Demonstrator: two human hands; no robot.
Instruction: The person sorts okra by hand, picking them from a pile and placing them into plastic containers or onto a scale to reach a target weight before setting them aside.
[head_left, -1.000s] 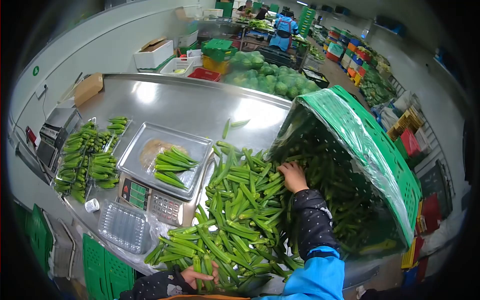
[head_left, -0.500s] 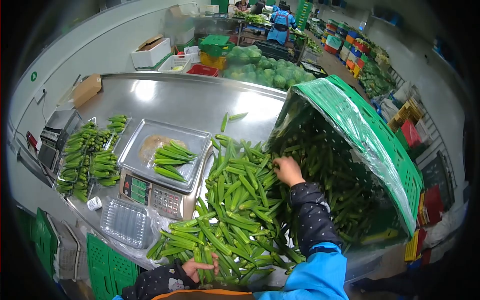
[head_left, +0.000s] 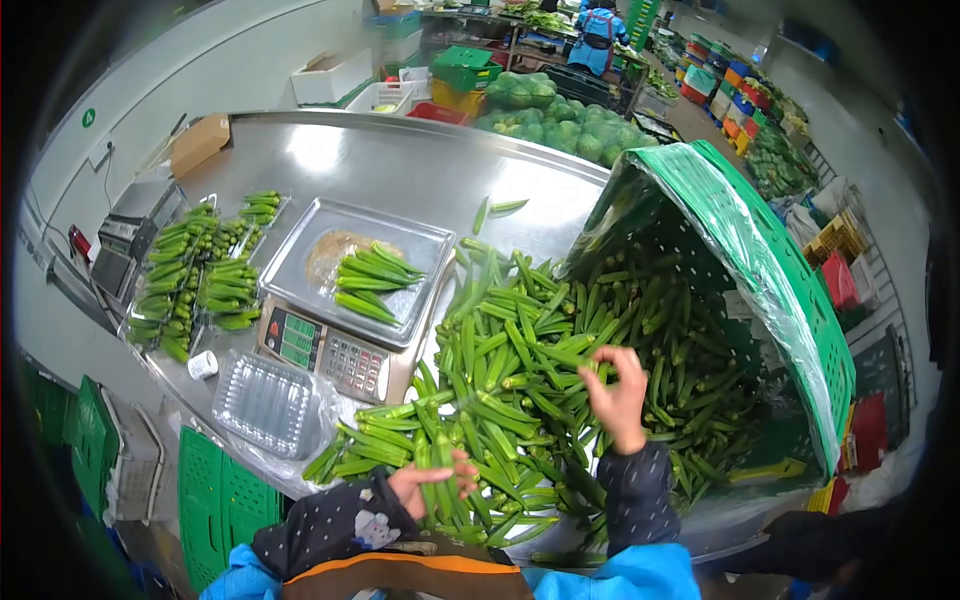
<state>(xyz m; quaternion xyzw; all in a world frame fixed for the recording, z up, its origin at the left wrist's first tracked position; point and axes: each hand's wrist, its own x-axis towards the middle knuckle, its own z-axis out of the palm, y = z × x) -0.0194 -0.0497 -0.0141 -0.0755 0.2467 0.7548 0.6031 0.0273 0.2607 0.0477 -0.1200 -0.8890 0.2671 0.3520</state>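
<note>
My left hand [head_left: 432,486] is closed around a few green okra pods [head_left: 430,462] at the near edge of a loose okra heap [head_left: 490,370]. Over the right part of the heap, my right hand [head_left: 618,398] pinches the end of an okra pod [head_left: 562,355] between thumb and fingers. Just beyond it a green crate [head_left: 785,290] lies tipped on its side, lined with clear plastic, and okra spills from its mouth. Left of the heap, a digital scale [head_left: 352,368] carries a metal pan [head_left: 428,250] with several okra pods [head_left: 372,275] on it.
Clear plastic trays [head_left: 265,402] are stacked by the scale, with a white roll [head_left: 202,365] beside them. Filled okra packs [head_left: 185,270] stand at the left near a wrapping machine [head_left: 140,220]. Bagged round green vegetables [head_left: 570,125] and a co-worker in blue [head_left: 598,40] are farther back.
My right hand has drawn back from the crate's mouth toward me, now with a pod at its fingertips. My left hand has risen slightly with its pods. The whole view has shifted.
</note>
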